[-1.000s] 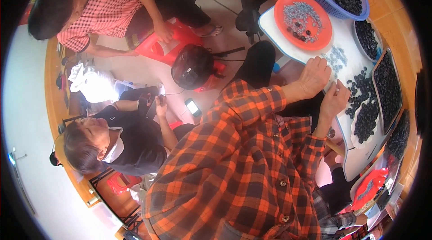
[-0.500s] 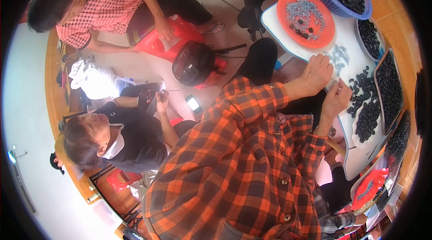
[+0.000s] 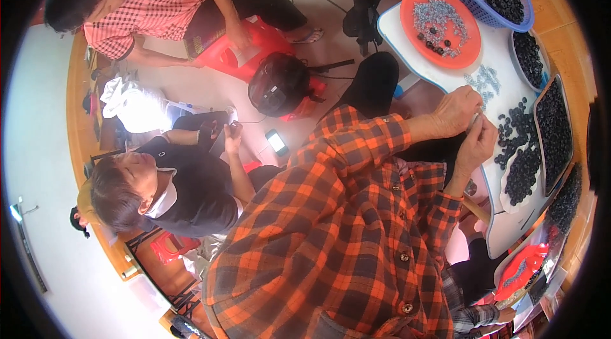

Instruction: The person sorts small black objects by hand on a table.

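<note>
My left hand (image 3: 456, 112) and my right hand (image 3: 478, 143) meet at the near edge of the white table (image 3: 445, 81), fingertips touching. Both are closed in a pinch. Something small and pale shows between the fingertips, too small to name. Just beyond my left hand lies a loose patch of small silvery pieces (image 3: 485, 81). To the right of my fingers, small black round pieces (image 3: 514, 124) are scattered, and more are heaped on a pale sheet (image 3: 507, 198).
An orange-red plate (image 3: 407, 21) holds silvery pieces and several black ones. Behind it stand a blue basket (image 3: 468, 3), a bowl (image 3: 517, 65) and a tray (image 3: 541, 129) of black pieces. Two people (image 3: 191, 180) sit at left near a dark helmet (image 3: 275, 84) and a phone (image 3: 276, 142).
My hands were slightly apart, the left beside the silvery pieces. Now their fingertips have come together. The whole view has shifted a little.
</note>
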Available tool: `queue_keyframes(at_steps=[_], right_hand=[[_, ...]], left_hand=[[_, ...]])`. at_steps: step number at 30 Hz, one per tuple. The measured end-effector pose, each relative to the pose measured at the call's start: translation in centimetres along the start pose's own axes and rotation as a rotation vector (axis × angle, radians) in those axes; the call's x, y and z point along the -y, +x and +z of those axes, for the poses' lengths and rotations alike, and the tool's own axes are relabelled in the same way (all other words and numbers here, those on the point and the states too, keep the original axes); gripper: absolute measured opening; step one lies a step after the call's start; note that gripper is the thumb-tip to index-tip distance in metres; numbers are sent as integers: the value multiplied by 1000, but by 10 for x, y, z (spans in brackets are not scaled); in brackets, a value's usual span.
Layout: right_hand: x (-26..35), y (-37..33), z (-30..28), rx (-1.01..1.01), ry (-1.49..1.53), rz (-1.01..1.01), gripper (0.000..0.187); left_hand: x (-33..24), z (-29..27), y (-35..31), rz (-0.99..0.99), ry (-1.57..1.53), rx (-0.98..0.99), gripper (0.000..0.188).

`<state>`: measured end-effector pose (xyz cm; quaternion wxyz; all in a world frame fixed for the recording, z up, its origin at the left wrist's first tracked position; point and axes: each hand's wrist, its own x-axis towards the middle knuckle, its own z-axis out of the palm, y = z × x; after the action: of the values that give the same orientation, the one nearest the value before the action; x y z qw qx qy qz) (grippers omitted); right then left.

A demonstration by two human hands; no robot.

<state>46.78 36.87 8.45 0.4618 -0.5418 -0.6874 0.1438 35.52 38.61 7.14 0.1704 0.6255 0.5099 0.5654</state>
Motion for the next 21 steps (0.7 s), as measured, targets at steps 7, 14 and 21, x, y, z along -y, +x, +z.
queue_keyframes(at_steps=[7,14,21], right_hand=[[-5,0,-3,24,158,127,14],[-4,-2,-14,4,436,409,16],[-3,-7,-25,26,845,663,18]], left_hand=[[-5,2,2,-123,-220,30,9],[-18,-3,4,-161,-294,74,7],[-27,-8,1,-248,-370,186,7]])
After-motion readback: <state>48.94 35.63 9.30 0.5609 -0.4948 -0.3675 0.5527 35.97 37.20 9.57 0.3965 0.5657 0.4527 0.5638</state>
